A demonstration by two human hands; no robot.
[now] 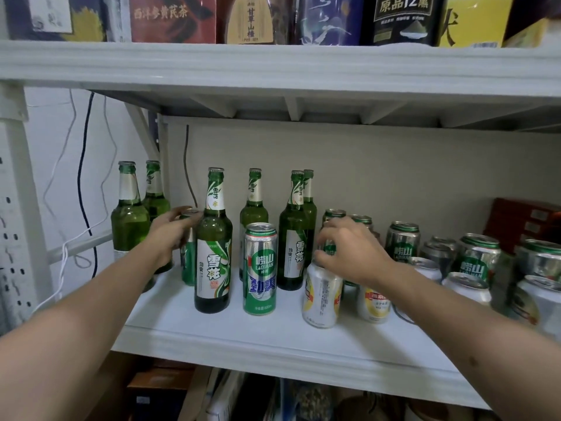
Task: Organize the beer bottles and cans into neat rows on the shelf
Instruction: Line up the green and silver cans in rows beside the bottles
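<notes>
Head view: left hand curled round tall green aluminium can; right hand pinching white-and-yellow aluminium can at its rim. Cans judged light, smooth, dentable; green glass bottles heavier, breakable, best taken by the body.

Both bare forearms reach forward from the bottom corners of the view, the left one from the lower left, the right one from the lower right. The left hand is stretched further to the back, its back turned to the camera, the wrist nearly straight. Its fingers curl around something held at their tips; how firmly they grip is hard to tell, because the fingertips are partly hidden. The right hand is nearer and a little lower, palm down, the wrist slightly bent. Its fingers are bent downward and its thumb and first fingers pinch from above. The two hands are well apart.
</notes>
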